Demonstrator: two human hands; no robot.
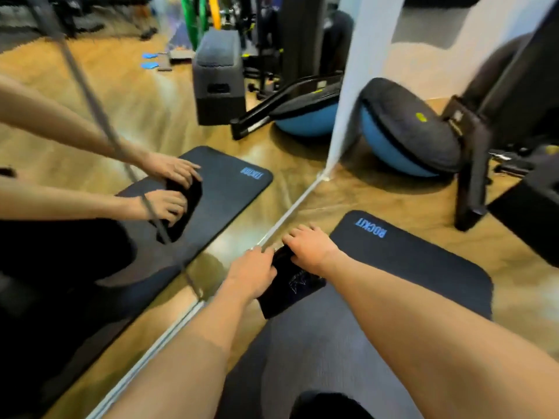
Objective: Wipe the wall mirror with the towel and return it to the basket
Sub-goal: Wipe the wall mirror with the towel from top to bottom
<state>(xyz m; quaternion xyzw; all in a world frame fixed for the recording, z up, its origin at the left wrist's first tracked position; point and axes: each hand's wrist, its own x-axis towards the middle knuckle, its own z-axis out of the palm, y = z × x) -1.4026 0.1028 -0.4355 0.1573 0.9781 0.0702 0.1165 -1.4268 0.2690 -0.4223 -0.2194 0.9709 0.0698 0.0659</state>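
Note:
The wall mirror [127, 122] fills the left half of the view, its bottom edge running diagonally along the floor. A black towel [290, 285] lies bunched low against that bottom edge. My left hand [252, 272] grips the towel's left side and my right hand [310, 247] grips its top right, both pressed close to the glass. The mirror shows both hands and the towel reflected. No basket is in view.
A black exercise mat [423, 267] with blue lettering lies on the wooden floor under my arms. A blue and black balance ball [405, 134] leans by a white wall corner [351, 101]. Dark gym equipment [484, 152] stands at right.

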